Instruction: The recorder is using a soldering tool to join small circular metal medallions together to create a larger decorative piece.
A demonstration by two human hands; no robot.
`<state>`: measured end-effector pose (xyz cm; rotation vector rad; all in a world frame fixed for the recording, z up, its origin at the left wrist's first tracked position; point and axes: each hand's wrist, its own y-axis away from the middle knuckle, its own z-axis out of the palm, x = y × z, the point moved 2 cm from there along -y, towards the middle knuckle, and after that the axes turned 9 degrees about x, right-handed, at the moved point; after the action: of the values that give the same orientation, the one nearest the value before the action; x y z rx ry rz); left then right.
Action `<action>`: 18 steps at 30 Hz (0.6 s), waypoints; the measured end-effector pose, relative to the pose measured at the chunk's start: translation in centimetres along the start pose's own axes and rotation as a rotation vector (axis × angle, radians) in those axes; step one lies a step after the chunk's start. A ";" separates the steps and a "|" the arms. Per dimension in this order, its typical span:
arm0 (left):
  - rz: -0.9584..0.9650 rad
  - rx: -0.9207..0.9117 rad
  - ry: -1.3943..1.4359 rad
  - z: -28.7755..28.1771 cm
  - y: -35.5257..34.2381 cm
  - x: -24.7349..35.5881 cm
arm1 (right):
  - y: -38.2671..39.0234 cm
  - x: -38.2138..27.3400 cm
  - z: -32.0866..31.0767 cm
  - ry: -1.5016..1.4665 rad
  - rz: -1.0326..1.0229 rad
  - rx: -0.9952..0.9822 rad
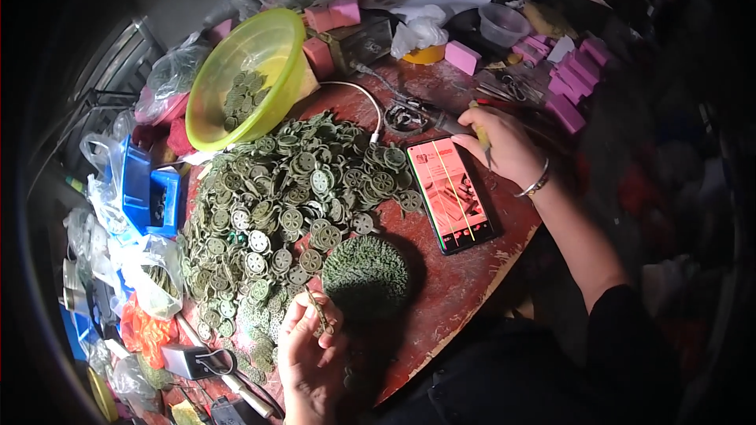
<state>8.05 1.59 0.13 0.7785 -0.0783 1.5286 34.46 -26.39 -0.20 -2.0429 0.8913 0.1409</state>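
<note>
My left hand (309, 350) is closed in a pinch on a small round openwork metal piece (321, 316), held edge-on beside a round green grainy block (366, 274). Behind it spreads a large heap of similar dull green pieces (276, 212), many with a spoked pattern. My right hand (504, 144) is closed around a slim tool with a yellowish handle (482, 140); its exact kind is hard to make out. The hand is at the upper right corner of a lit phone (454, 194), which lies face up with a reddish picture on its screen.
A tilted yellow-green basin (293, 63) behind the heap holds more pieces. Pink blocks (575, 79) crowd the far right. A white cable (370, 98) runs to the phone's area. Blue bins (163, 201) and plastic bags line the left. The red tabletop's worn edge (488, 299) runs near me.
</note>
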 end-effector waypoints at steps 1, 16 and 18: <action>-0.003 0.000 -0.006 -0.1 0.1 0.1 | -0.2 -0.3 0.3 -0.001 -0.045 0.019; 0.000 0.101 -0.120 -0.3 0.2 0.2 | 5.2 -9.8 -3.0 0.006 0.021 0.137; 0.007 0.110 -0.136 -0.4 0.3 0.3 | 5.0 -10.9 -3.6 0.067 -0.026 0.224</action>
<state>7.68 1.97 0.07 0.9701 -0.0980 1.4949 22.48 -25.02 3.02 -1.8580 0.8801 -0.0407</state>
